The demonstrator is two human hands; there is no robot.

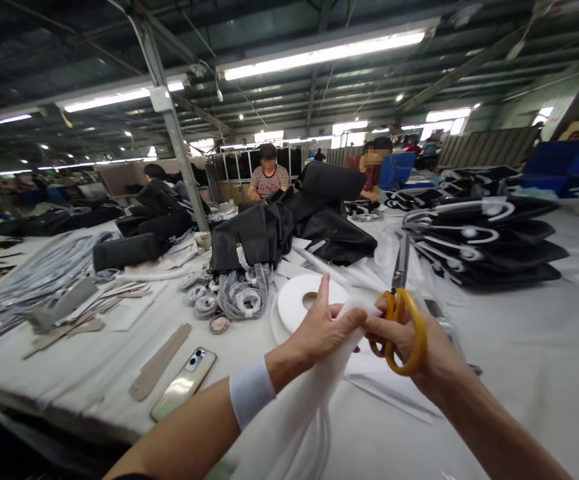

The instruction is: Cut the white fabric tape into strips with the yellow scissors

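Note:
My left hand (322, 327) is closed on the upper end of a bundle of thin white foam-like strips (299, 413), its index finger pointing up. The strips hang down toward me between my forearms. My right hand (409, 340) holds scissors (414, 333) with yellow handles, their dark blades pointing up and away. The thumb and fingertips of that hand also meet the end of the white strips, close to my left fingertips. Just behind my left hand lies a roll of white tape-like material (289, 303). A white band (251, 393) wraps my left forearm.
A phone (184, 383) and a grey-brown strip (159, 360) lie left on the white-covered table (519, 373). Coiled, wrapped straps (244, 293) and black bags (254, 233) sit beyond. Stacked black bags (489, 240) stand at right. Two people (268, 177) work across the table.

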